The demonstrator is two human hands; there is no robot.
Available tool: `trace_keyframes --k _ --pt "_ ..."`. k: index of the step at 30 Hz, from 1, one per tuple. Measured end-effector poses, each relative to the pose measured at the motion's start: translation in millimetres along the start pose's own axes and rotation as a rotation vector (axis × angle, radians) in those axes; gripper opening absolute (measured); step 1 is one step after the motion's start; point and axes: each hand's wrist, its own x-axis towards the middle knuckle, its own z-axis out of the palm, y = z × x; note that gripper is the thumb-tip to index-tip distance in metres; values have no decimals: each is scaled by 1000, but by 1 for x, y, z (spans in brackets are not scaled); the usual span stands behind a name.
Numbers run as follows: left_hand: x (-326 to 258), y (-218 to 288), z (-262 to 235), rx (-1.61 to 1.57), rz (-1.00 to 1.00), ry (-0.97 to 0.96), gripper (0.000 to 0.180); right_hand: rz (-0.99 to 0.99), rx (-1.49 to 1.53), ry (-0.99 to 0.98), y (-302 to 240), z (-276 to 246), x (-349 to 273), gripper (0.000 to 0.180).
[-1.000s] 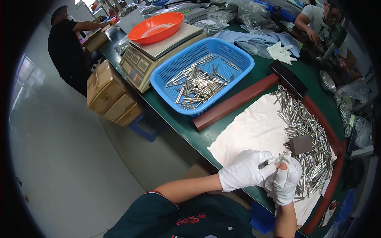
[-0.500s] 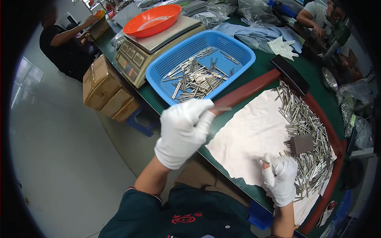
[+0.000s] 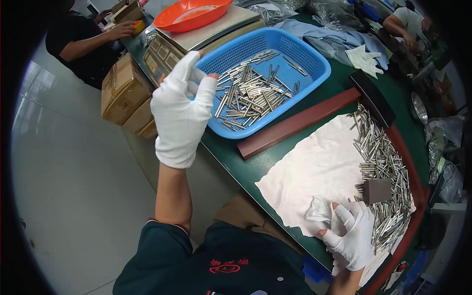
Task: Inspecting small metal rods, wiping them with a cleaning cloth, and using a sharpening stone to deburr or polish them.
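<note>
My left hand (image 3: 181,115), in a white glove with bare fingertips showing, is raised at the near left end of a blue plastic basket (image 3: 322,73). Its thumb and index finger stand apart, and nothing shows between them. Many short metal pins (image 3: 255,96) lie loose in the basket. My right hand (image 3: 353,233), also gloved, rests low over a pale cloth (image 3: 305,162). A small crumpled white cloth (image 3: 319,210) sits between its thumb and fingers. Beside that hand a heap of metal pins (image 3: 388,216) spreads along the cloth's right side, with a brown block (image 3: 377,191) on it.
Reddish-brown bars (image 3: 300,123) and a black bar (image 3: 372,98) frame the cloth. Behind the basket stands a scale (image 3: 164,56) carrying an orange-red tray (image 3: 191,14). A white glove (image 3: 365,60) lies farther back. Cartons (image 3: 125,91) stand left; two people work nearby.
My left hand has moved left and up, away from the bar, and a thin pin seen at its fingers no longer shows there. The right hand's thumb and index finger have spread around the small white cloth.
</note>
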Motion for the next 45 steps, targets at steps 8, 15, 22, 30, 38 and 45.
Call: trace_keyframes --k 8,15,22,30,38,45 --pt "-34 63 13 -1013 -385 -263 61 253 281 536 32 1 -18 24" --pt "-71 69 71 -1377 -881 -777 80 280 -24 665 58 4 -8 39" --pt "-75 99 94 -1144 -687 -947 47 448 -270 615 60 1 0 68" --pt "-90 126 130 -481 212 -1070 17 599 -278 456 55 5 1 84" --pt "-112 147 154 -436 479 -997 32 690 725 855 70 -12 -11 83" --pt "-119 146 153 -428 895 -1063 21 689 702 1082 78 -20 -19 84"
